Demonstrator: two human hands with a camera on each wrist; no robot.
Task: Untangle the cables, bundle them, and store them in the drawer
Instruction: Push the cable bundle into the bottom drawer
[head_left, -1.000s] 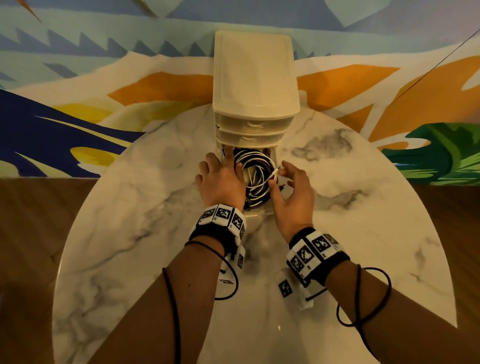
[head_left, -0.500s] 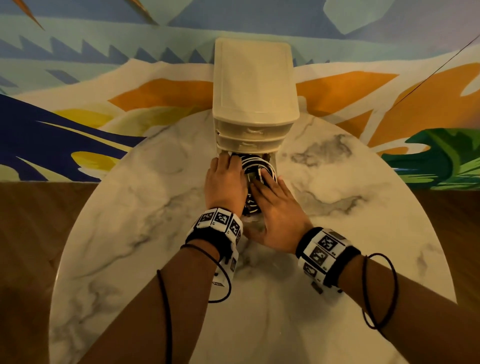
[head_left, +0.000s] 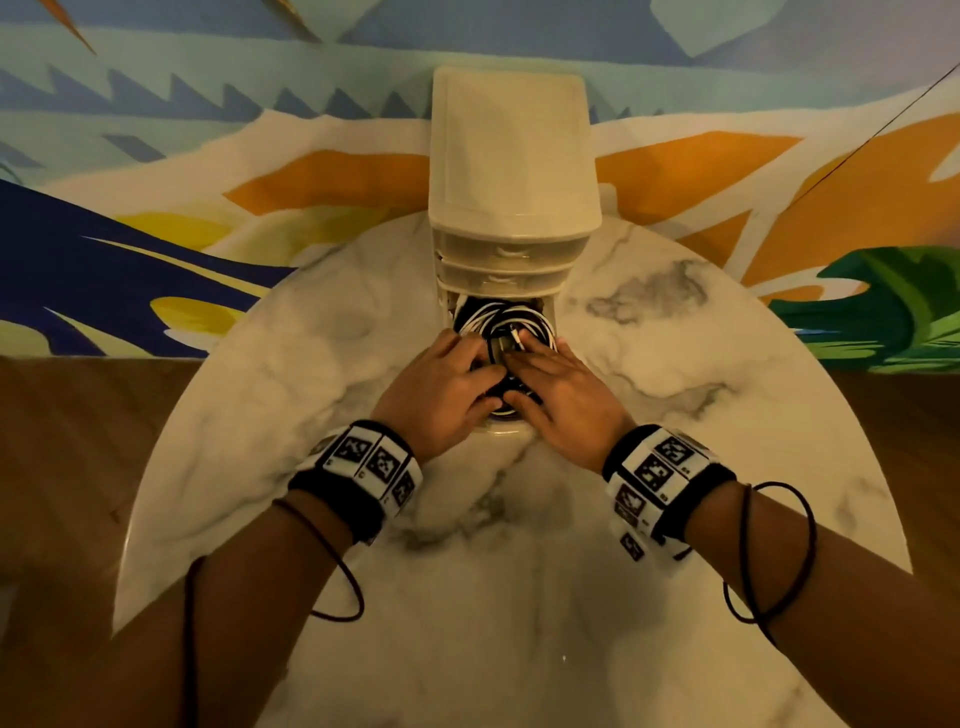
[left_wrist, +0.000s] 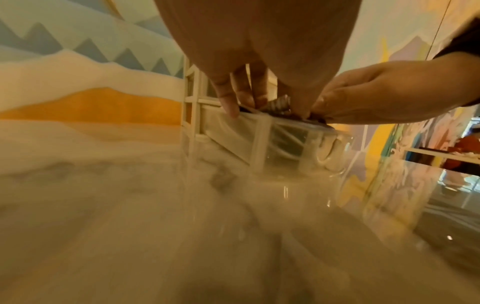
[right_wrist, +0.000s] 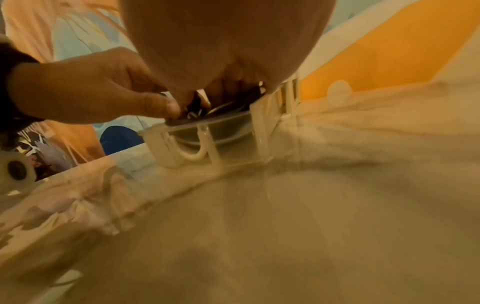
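At the centre of the head view a small cream drawer unit (head_left: 511, 156) is seen standing on a round marble bench (head_left: 701, 415), against a painted mural wall (head_left: 156, 182) that fills the upper part of the frame. The two upper drawers are seen pushed in; the bottom drawer (head_left: 501, 432) is seen pulled out toward the lower part of the frame.

Inside that open drawer a coil of white and black cables (head_left: 506, 325) is seen, filling it from side to side. The left hand (head_left: 441, 387) is laid palm-down over the left half of the coil, and the right hand (head_left: 563, 395) over the right half, just beside it at the middle of the frame. The fingers of both are stretched forward and pressed flat on the cables; nothing is clasped, so each grip is flat and spread.

In the left wrist view the fingertips (left_wrist: 231, 107) are seen at the drawer's upper edge, with the right hand (left_wrist: 376, 96) entering from the right of the frame. In the right wrist view the left hand (right_wrist: 85, 90) enters from the left, its thumb on the drawer's front rim, and the clear drawer (right_wrist: 207, 135) with its curved handle is seen below.

Marker-printed bands (head_left: 657, 470) are worn on both wrists, and thin dark cords (head_left: 774, 561) loop beside the forearms.
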